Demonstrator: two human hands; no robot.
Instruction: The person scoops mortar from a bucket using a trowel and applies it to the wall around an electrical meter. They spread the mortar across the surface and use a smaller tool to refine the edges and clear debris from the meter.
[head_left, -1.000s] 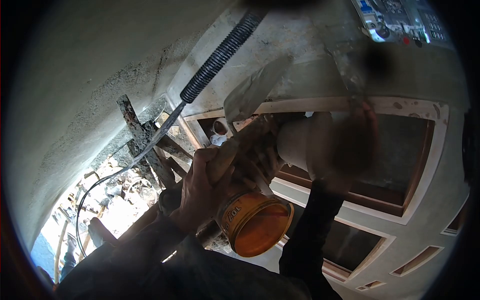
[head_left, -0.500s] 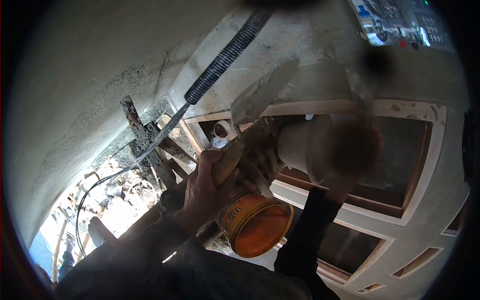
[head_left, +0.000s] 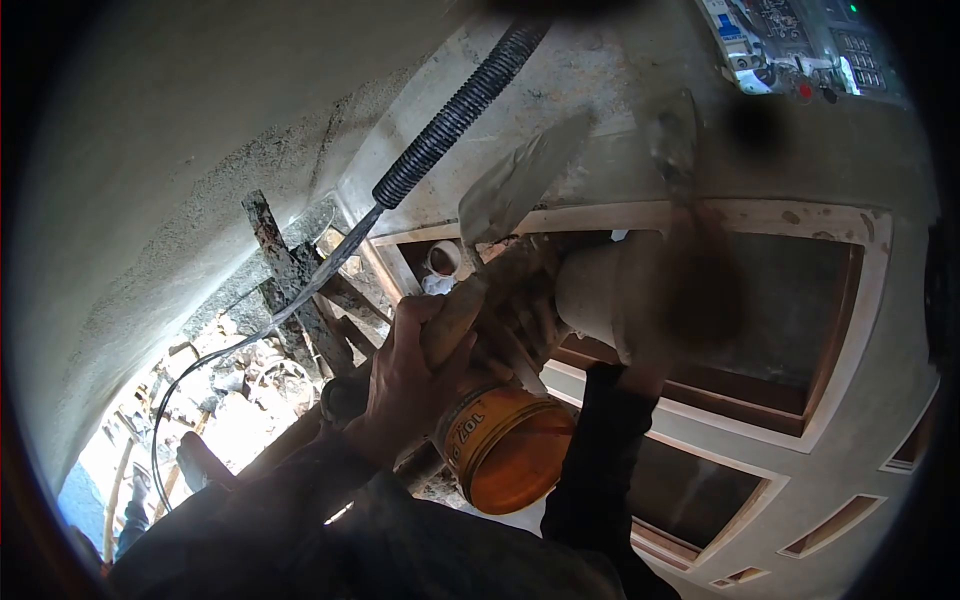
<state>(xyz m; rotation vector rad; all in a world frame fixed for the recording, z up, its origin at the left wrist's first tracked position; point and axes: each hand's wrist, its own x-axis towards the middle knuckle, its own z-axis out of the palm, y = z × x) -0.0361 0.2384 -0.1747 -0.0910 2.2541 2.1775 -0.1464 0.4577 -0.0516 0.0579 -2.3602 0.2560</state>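
Observation:
My left hand [head_left: 400,385] is closed around the thick wooden handle of a large trowel [head_left: 525,180]. Its grey, mortar-smeared blade points up and right, in front of the wall. My right hand [head_left: 695,290] is dark and blurred, partly covered by a smudge on the lens. From it rises a smaller trowel [head_left: 672,135], its blade close to the plaster above the window frame. Below the left hand an orange bucket [head_left: 515,450] lies tilted, its open mouth showing. Nearer the right hand is a pale grey bucket [head_left: 590,290].
A black corrugated conduit [head_left: 460,115] with wires hangs across the upper middle. Window frames [head_left: 780,215] line the right. An electrical panel [head_left: 800,45] is at the top right. Rough timbers [head_left: 290,270] and rubble [head_left: 260,385] lie at left.
My right hand and forearm have shifted left, and the smaller trowel's blade has moved left and up along the wall. My left hand and the large trowel have barely moved.

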